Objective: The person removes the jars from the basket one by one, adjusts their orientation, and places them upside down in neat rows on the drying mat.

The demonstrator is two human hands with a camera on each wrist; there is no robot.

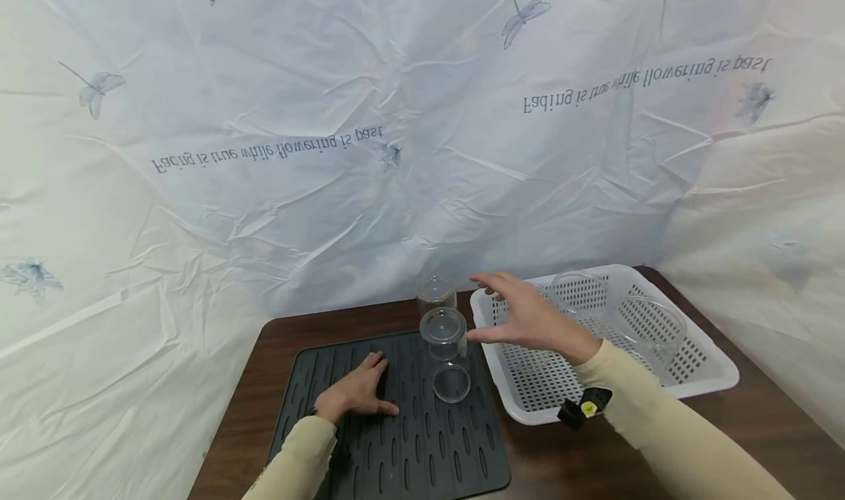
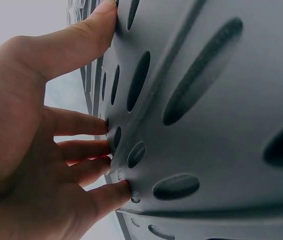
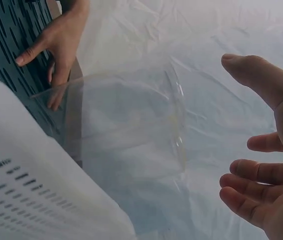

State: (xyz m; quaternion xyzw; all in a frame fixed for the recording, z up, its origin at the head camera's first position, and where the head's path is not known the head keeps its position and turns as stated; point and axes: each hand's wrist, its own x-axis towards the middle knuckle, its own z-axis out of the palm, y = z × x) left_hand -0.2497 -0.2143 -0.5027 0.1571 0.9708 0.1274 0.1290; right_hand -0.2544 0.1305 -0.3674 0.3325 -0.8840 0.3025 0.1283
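My left hand (image 1: pixel 356 391) rests spread on the dark ribbed drying mat (image 1: pixel 412 434), its fingertips touching the slotted surface (image 2: pixel 201 150) in the left wrist view. Toward the mat's back right corner stand clear glasses, one at the rear (image 1: pixel 436 295) and one nearer (image 1: pixel 444 328). Their outlines overlap, so exact edges are hard to tell. My right hand (image 1: pixel 528 317) hovers beside them, thumb and fingers apart, holding nothing. In the right wrist view a clear glass (image 3: pixel 131 125) shows in front of the right hand (image 3: pixel 271 165), with a gap between them.
A white perforated basket (image 1: pixel 722 372) stands right of the mat, under my right forearm, holding clear glass vessels (image 1: pixel 650 324). The brown wooden table (image 1: pixel 264 368) ends at a pale printed sheet (image 1: pixel 422 192) hanging behind and at both sides.
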